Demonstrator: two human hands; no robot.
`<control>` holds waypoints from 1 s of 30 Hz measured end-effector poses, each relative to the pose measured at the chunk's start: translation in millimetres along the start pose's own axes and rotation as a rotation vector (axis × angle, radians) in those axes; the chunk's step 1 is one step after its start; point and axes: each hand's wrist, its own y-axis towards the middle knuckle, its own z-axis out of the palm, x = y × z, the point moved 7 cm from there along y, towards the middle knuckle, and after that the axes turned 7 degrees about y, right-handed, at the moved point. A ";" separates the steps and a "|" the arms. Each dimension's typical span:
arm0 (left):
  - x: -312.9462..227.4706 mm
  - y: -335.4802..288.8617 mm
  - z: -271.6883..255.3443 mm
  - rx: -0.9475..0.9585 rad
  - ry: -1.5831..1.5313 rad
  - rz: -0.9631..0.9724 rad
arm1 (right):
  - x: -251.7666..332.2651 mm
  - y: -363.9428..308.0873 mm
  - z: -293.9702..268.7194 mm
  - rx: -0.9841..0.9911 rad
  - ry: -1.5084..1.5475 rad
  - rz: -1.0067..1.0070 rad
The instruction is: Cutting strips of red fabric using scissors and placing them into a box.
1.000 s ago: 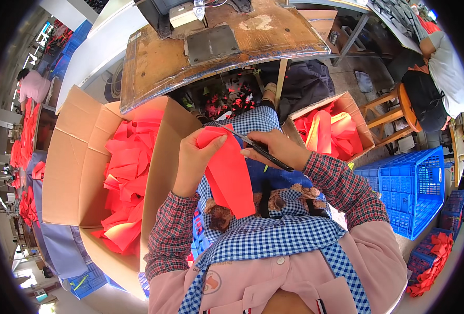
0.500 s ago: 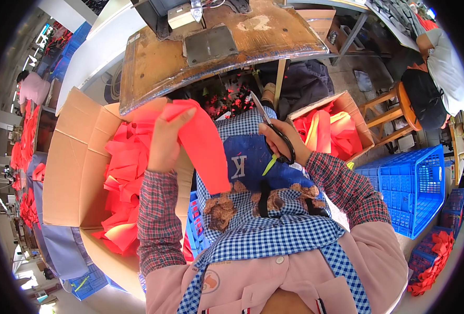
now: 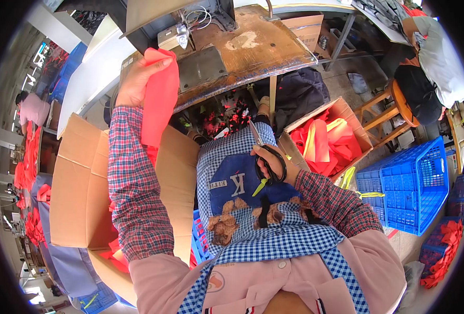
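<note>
My left hand (image 3: 133,82) is raised at the left end of the wooden worktable, closed on the upper end of a red fabric strip (image 3: 160,102) that hangs down from it. Over my lap, my right hand (image 3: 272,163) grips black-handled scissors (image 3: 257,133), blades pointing up and away from me. A short yellow-green tag or ribbon (image 3: 259,187) dangles just below the scissor handles. Beneath my left forearm stands a large open cardboard box (image 3: 80,172) with red fabric pieces (image 3: 118,256), partly hidden by the sleeve.
The worktable (image 3: 253,49) with a machine spans the far side. Right of my lap, a smaller cardboard box (image 3: 365,137) holds red fabric pieces. Farther right are a blue plastic crate (image 3: 399,188) and a wooden stool (image 3: 399,107). One person (image 3: 441,57) sits at right; another (image 3: 33,109) is at far left.
My left hand has moved up and left from above the large box to the table's end, carrying the red strip. My right hand, with the scissors, has shifted slightly down and left.
</note>
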 end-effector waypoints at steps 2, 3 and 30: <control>-6.4 11.2 3.8 0.024 -0.007 0.012 | 0.1 1.0 -2.0 0.007 0.008 -0.015; -7.7 15.8 4.3 0.040 -0.015 0.020 | 0.9 1.0 -1.2 0.020 0.013 -0.024; -16.9 -3.7 45.2 0.173 0.128 -0.019 | -0.2 -3.8 -4.7 -0.015 0.052 -0.058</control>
